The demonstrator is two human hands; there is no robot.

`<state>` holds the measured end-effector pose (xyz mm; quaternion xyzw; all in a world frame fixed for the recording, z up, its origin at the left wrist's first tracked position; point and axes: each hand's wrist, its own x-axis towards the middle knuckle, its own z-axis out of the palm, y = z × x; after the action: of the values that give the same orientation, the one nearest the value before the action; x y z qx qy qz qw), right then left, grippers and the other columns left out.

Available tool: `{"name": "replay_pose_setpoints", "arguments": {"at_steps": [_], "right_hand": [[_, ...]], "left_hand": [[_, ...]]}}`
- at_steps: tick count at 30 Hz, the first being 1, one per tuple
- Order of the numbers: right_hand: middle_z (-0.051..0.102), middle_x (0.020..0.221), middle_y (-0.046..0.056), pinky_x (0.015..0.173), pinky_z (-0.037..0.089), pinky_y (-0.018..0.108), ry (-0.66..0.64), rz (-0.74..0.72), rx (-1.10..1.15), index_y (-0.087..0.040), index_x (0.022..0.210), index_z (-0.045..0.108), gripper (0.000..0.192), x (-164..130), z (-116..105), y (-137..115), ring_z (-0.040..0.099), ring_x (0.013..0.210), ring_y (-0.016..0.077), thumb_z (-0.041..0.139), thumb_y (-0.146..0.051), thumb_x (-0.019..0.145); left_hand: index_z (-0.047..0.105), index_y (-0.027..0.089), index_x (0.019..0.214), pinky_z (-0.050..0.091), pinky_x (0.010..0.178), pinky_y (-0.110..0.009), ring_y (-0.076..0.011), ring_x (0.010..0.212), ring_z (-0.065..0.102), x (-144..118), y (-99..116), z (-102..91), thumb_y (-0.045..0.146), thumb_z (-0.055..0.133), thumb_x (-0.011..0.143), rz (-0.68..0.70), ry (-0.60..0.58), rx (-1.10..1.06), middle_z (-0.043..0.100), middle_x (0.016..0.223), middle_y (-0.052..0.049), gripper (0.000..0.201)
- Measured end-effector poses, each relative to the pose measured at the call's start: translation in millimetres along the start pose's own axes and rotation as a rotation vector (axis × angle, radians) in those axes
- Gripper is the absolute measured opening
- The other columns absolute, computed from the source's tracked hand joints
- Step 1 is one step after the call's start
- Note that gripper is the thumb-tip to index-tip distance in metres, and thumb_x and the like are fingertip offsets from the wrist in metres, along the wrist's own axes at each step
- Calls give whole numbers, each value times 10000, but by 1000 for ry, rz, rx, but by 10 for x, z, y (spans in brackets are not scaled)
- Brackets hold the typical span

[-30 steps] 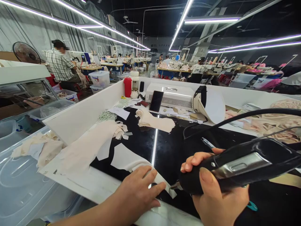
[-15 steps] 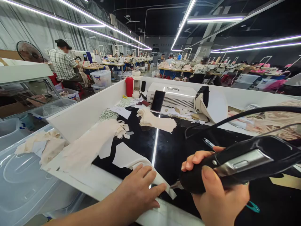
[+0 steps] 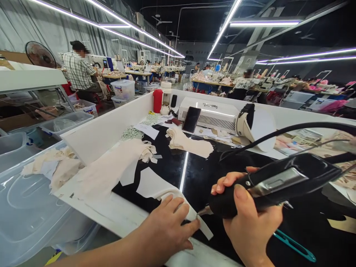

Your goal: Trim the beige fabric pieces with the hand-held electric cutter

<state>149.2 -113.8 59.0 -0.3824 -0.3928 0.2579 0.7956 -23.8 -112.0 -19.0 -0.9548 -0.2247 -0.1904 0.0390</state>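
My left hand lies with its fingers spread on a pale fabric piece, pressing it to the black tabletop. The piece narrows to a strip whose end sticks out past my fingers. In my right hand is a black corded hand tool with a silver plate on its side. Its narrow metal tip meets the strip's edge beside my left fingertips. Whether the tip rests on or under the fabric I cannot tell. Partly behind my right wrist lies a teal slotted tool.
Left of the black surface lie stacked cream fabric pieces; another cream stack lies farther back. A phone leans on a white vented box. The tool's black cable arcs rightward. Clear plastic bins stand at left.
The tool's tip has shifted slightly left and up along the strip's edge, away from its end. More of the teal tool shows. My left hand still presses the fabric.
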Motion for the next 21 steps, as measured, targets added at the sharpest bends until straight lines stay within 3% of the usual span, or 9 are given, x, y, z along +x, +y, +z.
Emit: {"name": "replay_pose_setpoints", "arguments": {"at_steps": [12,21], "right_hand": [[675,778,-60,572,581,322,-32,8,-22,-270,1144,567,354,30,67,80,650,589,149,790,-261,870],[675,817,-52,611,586,339,-40,-3,-33,-283,1179,561,389,-8,32,89,655,625,153,806,-269,878]], "left_hand": [[625,237,1353,519,1082,-495,-312,1222,638,-54,-11,83,549,919,835,8,79,-32,674,1244,-93,672],[621,246,1377,522,1116,-481,-300,1258,626,-67,-79,-56,497,942,825,27,32,-88,669,1299,-93,686]]}}
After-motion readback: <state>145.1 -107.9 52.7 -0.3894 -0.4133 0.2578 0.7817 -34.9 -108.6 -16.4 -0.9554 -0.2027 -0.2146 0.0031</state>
